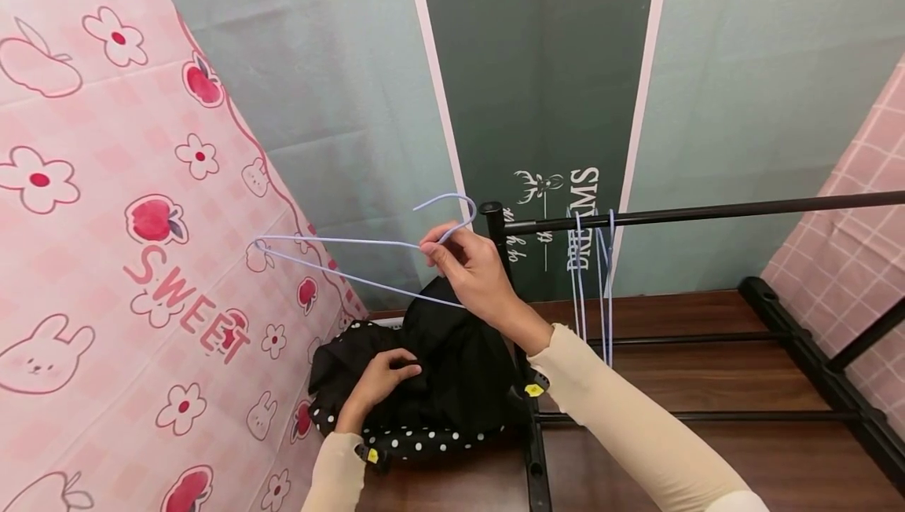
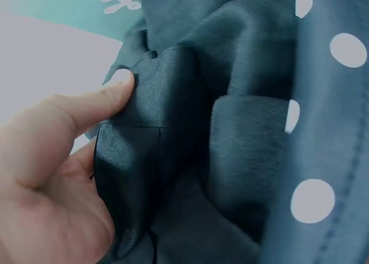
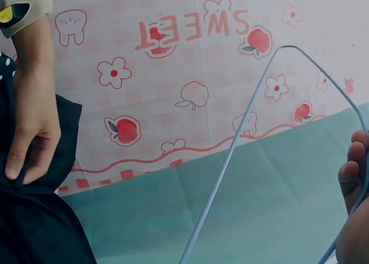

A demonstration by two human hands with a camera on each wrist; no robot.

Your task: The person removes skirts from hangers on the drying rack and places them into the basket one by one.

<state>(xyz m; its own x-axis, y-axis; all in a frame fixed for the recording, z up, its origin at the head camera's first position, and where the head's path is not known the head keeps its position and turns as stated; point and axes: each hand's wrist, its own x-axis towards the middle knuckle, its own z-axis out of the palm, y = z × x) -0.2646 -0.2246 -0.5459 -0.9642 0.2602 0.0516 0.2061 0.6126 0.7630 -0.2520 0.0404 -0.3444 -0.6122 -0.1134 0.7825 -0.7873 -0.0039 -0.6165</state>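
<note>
My right hand point(image 1: 481, 272) pinches a light-blue wire hanger point(image 1: 339, 241) by the neck, just under its hook. The hanger's long shoulder points left, above a heap of black clothing. With thumb and fingers my left hand point(image 1: 382, 381) grips a fold of a black garment point(image 2: 155, 97); its thumb lies on the near side of the fabric and the fingers are hidden behind. The garment sits in a black basket with a white-dotted rim point(image 1: 424, 443). The right wrist view shows the hanger point(image 3: 236, 140) apart from the cloth.
A black clothes rack point(image 1: 679, 213) stands at the right, with several blue hangers point(image 1: 581, 284) on its top bar. Its lower bars cross above a brown wooden floor point(image 1: 693, 374). A pink printed cloth point(image 1: 106, 206) covers the left wall.
</note>
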